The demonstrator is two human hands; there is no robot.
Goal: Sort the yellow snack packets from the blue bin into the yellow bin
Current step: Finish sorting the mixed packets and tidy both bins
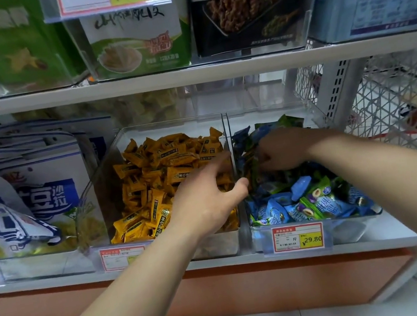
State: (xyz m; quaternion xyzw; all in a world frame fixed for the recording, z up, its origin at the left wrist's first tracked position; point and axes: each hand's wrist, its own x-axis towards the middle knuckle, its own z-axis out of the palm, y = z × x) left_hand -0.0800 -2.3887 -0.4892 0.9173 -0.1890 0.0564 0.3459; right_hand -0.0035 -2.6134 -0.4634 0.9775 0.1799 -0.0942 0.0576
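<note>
Two clear bins stand side by side on the shelf. The yellow bin (211, 248) is full of yellow snack packets (151, 184). To its right, the blue bin (351, 229) holds blue and green packets (305, 197). My left hand (206, 202) hovers over the right side of the yellow bin with its fingers spread and its thumb near the divider, holding nothing. My right hand (283, 148) reaches into the back left of the blue bin. Its curled fingers pinch a yellow-brown packet (251, 158) next to the divider, most of which is hidden in the pile.
Large blue-and-white snack bags (30, 204) fill the bin to the left. Price tags (297, 236) hang on the shelf's front edge. The upper shelf (188, 75) carries boxed goods close above the bins. A white wire rack (392, 110) stands at the right.
</note>
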